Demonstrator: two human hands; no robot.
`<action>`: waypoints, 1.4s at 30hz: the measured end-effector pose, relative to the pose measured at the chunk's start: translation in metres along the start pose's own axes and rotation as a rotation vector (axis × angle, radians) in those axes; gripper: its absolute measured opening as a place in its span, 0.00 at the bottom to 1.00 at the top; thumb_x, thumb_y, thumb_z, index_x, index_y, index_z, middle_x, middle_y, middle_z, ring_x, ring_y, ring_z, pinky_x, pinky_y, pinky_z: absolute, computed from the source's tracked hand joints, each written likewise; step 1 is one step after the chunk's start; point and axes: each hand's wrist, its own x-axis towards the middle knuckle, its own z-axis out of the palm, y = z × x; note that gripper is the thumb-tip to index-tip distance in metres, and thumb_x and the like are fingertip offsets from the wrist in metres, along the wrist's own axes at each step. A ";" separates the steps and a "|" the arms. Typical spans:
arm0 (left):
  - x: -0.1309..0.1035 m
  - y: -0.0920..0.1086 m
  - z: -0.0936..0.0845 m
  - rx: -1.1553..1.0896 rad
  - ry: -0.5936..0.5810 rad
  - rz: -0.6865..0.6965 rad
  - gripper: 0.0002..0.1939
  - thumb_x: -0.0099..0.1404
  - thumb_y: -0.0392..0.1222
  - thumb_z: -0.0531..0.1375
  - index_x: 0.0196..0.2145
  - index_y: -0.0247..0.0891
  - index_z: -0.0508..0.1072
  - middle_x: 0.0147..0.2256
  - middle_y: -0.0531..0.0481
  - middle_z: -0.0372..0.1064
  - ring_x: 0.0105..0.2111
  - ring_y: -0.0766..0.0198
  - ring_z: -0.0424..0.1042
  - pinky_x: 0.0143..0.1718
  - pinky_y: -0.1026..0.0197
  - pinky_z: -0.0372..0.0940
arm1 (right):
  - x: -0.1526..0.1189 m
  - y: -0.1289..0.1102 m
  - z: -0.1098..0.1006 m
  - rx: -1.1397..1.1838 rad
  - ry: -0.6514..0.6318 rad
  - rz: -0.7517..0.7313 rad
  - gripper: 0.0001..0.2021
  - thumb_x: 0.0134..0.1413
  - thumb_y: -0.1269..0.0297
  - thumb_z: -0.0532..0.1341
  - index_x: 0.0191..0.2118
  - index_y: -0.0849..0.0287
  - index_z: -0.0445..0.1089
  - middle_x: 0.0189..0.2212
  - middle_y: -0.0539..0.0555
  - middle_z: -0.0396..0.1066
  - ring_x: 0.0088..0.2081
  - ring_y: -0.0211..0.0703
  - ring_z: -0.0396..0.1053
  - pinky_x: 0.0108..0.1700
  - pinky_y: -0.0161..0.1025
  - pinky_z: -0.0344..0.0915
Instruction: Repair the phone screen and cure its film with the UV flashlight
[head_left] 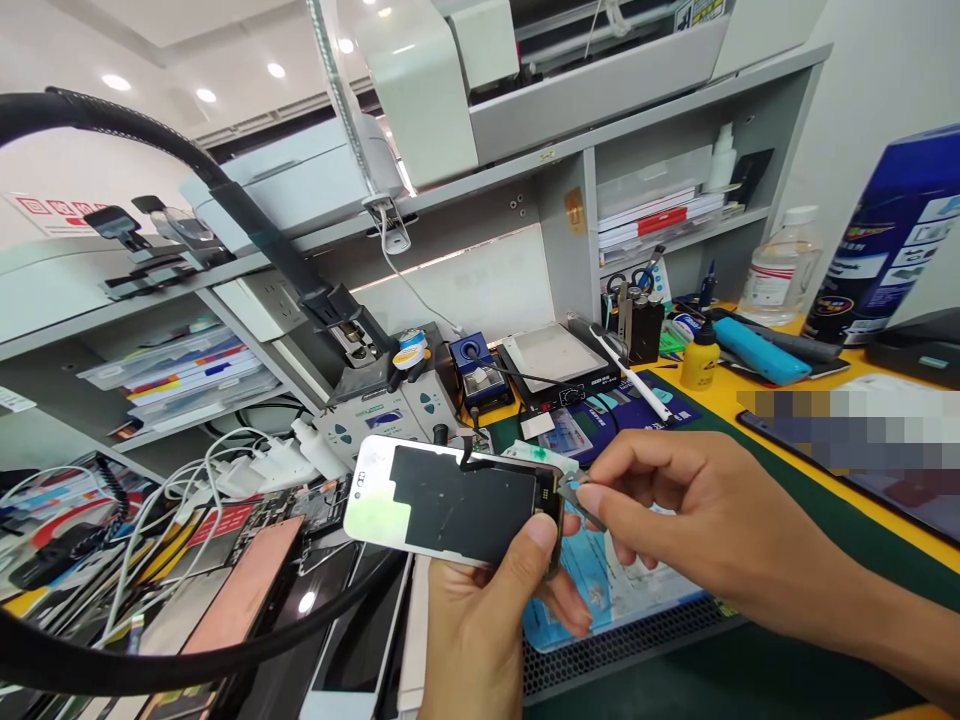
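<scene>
My left hand point(487, 610) grips a phone screen assembly point(457, 505) near its right end, with the thumb on top and the other fingers beneath. The assembly is tilted, its back up: a black sheet covers most of it, with a shiny white end at the left and a black flex strip along its far edge. My right hand point(697, 510) pinches a small flat grey metal piece point(579, 496) between thumb and fingers. That piece meets the assembly's right end, beside small gold contacts. Its exact shape is partly hidden by my fingers.
Below lies a blue mat point(562, 625) on a black perforated strip. Phone parts point(247, 590) and white cables crowd the left. Behind stand a grey soldering station point(394, 415), a flat heating plate point(555, 360) and a yellow bottle point(700, 360). A black hose point(247, 665) curves across the lower left.
</scene>
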 end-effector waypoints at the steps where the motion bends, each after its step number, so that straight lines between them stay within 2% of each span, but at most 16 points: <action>1: 0.000 0.000 0.000 0.000 0.003 -0.002 0.09 0.62 0.44 0.66 0.31 0.34 0.80 0.14 0.50 0.68 0.15 0.65 0.67 0.20 0.65 0.64 | 0.000 0.000 0.000 0.000 0.001 0.001 0.09 0.53 0.59 0.68 0.27 0.57 0.73 0.17 0.48 0.70 0.20 0.36 0.66 0.22 0.31 0.61; 14: -0.001 0.001 0.002 0.009 0.003 0.006 0.08 0.63 0.42 0.65 0.30 0.35 0.78 0.14 0.51 0.68 0.16 0.66 0.67 0.21 0.65 0.65 | 0.001 0.000 0.003 0.015 -0.012 0.004 0.09 0.57 0.58 0.66 0.28 0.56 0.74 0.19 0.48 0.70 0.21 0.35 0.65 0.21 0.30 0.61; 19: 0.000 0.002 0.003 0.009 0.002 -0.004 0.09 0.63 0.43 0.65 0.31 0.33 0.79 0.14 0.51 0.67 0.15 0.67 0.66 0.20 0.66 0.63 | 0.003 -0.001 0.004 0.048 0.006 0.011 0.07 0.53 0.61 0.68 0.28 0.56 0.73 0.18 0.47 0.71 0.20 0.35 0.65 0.21 0.30 0.61; 26: 0.001 0.002 0.001 -0.055 0.033 -0.060 0.12 0.57 0.46 0.70 0.30 0.32 0.79 0.21 0.49 0.73 0.15 0.68 0.67 0.17 0.66 0.63 | -0.002 -0.004 0.003 0.034 0.040 -0.044 0.09 0.53 0.62 0.66 0.25 0.56 0.71 0.16 0.47 0.68 0.18 0.35 0.65 0.20 0.30 0.61; 31: 0.001 0.001 0.000 -0.073 0.051 -0.080 0.12 0.55 0.45 0.71 0.31 0.31 0.80 0.26 0.48 0.76 0.16 0.70 0.67 0.16 0.67 0.64 | -0.003 -0.004 0.005 0.026 0.052 -0.047 0.09 0.54 0.62 0.66 0.25 0.56 0.71 0.19 0.48 0.73 0.21 0.35 0.66 0.22 0.29 0.63; 38: 0.002 -0.001 -0.003 -0.048 0.005 -0.099 0.14 0.58 0.47 0.69 0.32 0.31 0.79 0.17 0.50 0.69 0.16 0.67 0.67 0.18 0.67 0.64 | -0.003 0.002 0.007 -0.030 0.063 -0.060 0.10 0.56 0.60 0.65 0.26 0.55 0.72 0.21 0.49 0.75 0.22 0.37 0.68 0.21 0.31 0.64; 42: 0.001 -0.002 -0.001 -0.076 0.050 -0.088 0.14 0.54 0.46 0.72 0.31 0.32 0.80 0.25 0.47 0.76 0.16 0.68 0.67 0.17 0.66 0.63 | -0.005 0.004 0.008 -0.058 0.081 -0.081 0.10 0.57 0.60 0.65 0.26 0.54 0.71 0.20 0.48 0.74 0.21 0.36 0.67 0.21 0.31 0.64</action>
